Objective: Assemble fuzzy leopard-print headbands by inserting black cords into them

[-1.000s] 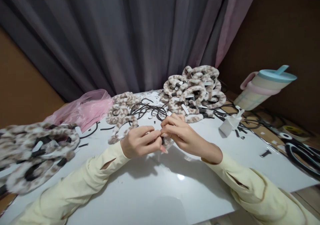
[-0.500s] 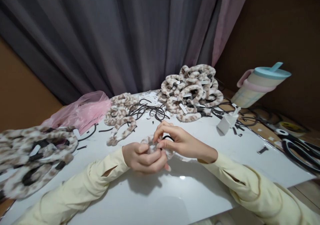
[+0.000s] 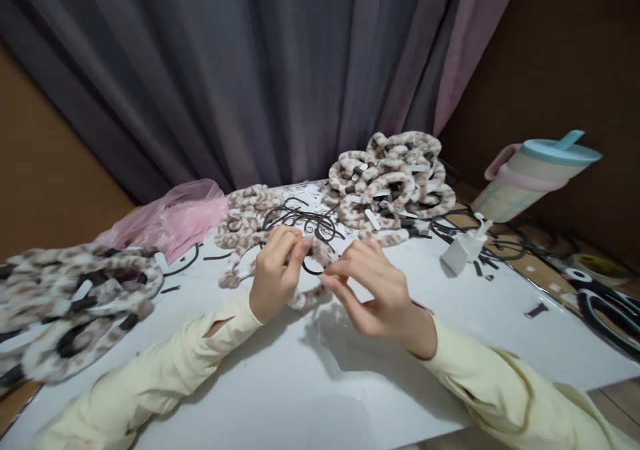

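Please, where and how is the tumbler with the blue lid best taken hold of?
Probably by the pink handle, coming from the picture's left: it loops out on that side of the tumbler, just below the blue lid, with nothing visible in front.

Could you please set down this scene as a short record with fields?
Left hand: holds a spotted plush piece
Right hand: fingertips at a thin black cord by that piece; grip unclear
Surface: white tabletop
Far left: pink plastic bag
Near left: heap of plush rings
Far right of centre: larger plush pile
Right: white nozzle bottle, lidded cup, black-handled scissors
Backdrop: grey curtain
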Demonstrator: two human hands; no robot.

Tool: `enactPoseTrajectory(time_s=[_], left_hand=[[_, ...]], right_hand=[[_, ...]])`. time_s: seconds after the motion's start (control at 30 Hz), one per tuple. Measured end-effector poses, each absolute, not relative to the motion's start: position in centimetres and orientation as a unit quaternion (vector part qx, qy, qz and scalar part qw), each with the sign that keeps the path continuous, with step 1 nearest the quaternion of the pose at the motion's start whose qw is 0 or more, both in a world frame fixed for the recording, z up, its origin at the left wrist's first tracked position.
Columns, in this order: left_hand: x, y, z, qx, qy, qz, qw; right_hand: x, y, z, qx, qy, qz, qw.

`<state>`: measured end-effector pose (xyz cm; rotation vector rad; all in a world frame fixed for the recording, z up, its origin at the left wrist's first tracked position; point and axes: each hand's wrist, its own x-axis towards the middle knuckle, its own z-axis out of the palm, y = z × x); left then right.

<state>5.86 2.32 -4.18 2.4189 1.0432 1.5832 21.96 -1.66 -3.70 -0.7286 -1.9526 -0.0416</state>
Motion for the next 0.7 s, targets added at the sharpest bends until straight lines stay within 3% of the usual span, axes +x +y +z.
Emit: enactPoseTrajectory(time_s=[0.17,0.3,0.4,0.5,0.6,0.7], left_hand=[[6.4,2.3,-3.9,0.721,0.430,0.481,0.253],[6.7,2.0,-4.1,0.705,0.437,0.465,0.309],[6.8,2.1,-4.7,0.721,0.430,0.463,0.284],[6.6,2.6,-5.4,0.757,0.400,0.479,0.193],[6.4,3.4,-6.0,0.794,0.343,0.498,0.059],[6.2,4.0,-6.1,0.810,0.324,0.489,-0.012]], right_hand=[[20.1,-1.5,-5.6,-0.420,-0.810,-0.069,0.403],[19.7,-1.0,-6.3,-0.511,-0.772,0.077,0.371],[19.5,-0.8,-6.1,-0.524,-0.725,0.243,0.375],[19.6,-0.6,-5.6,-0.489,-0.686,0.358,0.403],[19.8,-0.5,-5.2,-0.465,-0.679,0.398,0.406],[20.3,-0.5,-4.7,-0.461,-0.695,0.396,0.385]])
